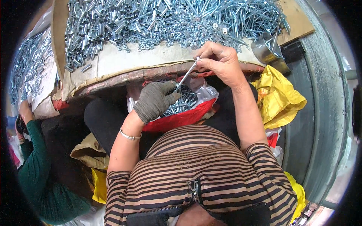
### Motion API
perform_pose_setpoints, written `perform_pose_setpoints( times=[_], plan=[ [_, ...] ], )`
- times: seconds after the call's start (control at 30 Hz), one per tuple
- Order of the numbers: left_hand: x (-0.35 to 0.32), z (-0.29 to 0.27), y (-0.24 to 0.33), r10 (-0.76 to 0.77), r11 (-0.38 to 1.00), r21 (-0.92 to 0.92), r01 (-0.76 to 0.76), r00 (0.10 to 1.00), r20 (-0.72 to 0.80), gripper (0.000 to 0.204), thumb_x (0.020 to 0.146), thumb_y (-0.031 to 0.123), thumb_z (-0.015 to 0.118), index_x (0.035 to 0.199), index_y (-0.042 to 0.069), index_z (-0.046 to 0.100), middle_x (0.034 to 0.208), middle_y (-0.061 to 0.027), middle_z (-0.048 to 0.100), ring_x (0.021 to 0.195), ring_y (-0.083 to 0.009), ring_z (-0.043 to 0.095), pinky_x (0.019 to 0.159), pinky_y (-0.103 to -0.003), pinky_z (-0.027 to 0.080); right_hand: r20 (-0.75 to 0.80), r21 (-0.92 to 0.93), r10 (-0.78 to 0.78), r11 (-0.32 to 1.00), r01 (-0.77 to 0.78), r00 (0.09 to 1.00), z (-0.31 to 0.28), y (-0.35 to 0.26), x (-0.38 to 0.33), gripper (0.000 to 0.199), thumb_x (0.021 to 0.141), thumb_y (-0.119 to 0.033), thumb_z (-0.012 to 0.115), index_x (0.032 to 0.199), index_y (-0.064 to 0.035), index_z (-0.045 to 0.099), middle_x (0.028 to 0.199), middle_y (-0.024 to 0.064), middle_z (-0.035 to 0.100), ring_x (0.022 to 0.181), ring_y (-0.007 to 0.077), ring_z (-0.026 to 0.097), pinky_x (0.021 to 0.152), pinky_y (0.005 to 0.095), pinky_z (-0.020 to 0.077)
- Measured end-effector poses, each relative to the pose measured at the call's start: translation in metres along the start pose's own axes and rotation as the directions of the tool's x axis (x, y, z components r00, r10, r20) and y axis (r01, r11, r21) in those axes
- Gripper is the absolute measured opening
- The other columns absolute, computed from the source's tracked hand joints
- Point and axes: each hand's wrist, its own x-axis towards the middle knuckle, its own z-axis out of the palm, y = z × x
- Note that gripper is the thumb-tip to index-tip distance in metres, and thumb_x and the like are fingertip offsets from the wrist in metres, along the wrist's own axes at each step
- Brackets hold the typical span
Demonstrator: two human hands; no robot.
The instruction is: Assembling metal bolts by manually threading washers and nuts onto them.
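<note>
My left hand, in a grey knit glove, pinches the lower end of a long thin metal bolt. My bare right hand grips the bolt's upper end, fingers closed on its tip at the table's edge. Below both hands, on my lap, lies a red and clear plastic bag holding several finished metal parts. A silver bracelet circles my left wrist.
The cardboard-covered worktable carries heaps of metal sleeves, nuts and long bolts. A metal scoop sits at its right corner. Yellow bags lie right. Another person in a green sleeve works at left.
</note>
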Motion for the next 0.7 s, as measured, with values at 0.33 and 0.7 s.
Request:
perform_pose_setpoints(
  times=[0.33,0.7],
  plan=[
    [0.0,0.012,0.005,0.001,0.977,-0.202,-0.064,0.954,-0.3,0.025,0.078,0.023,0.068,0.096,0.005,0.067,0.081,-0.0178,0.065,0.073,-0.0303,0.065,0.064,-0.035,0.049,0.112,0.33,0.287,0.892,-0.308,0.951,0.056,0.018,-0.009,0.018,0.082,-0.011,0.068,0.096,0.0,0.064,0.068,0.0027,0.06,0.054,0.0078,0.056,0.045,0.0198,0.0445],
    [0.0,-0.044,-0.031,-0.16,0.987,-0.103,0.122,0.75,-0.642,0.016,0.082,0.018,0.067,0.082,0.002,0.063,0.065,-0.0099,0.062,0.059,-0.0139,0.053,0.058,-0.031,0.045,0.01,-0.046,-0.373,0.927,0.373,0.928,0.095,0.01,0.006,0.059,0.096,-0.05,0.037,0.116,0.001,0.059,0.118,0.0141,0.058,0.111,0.0203,0.053,0.098,0.0337,0.038]
  ],
)
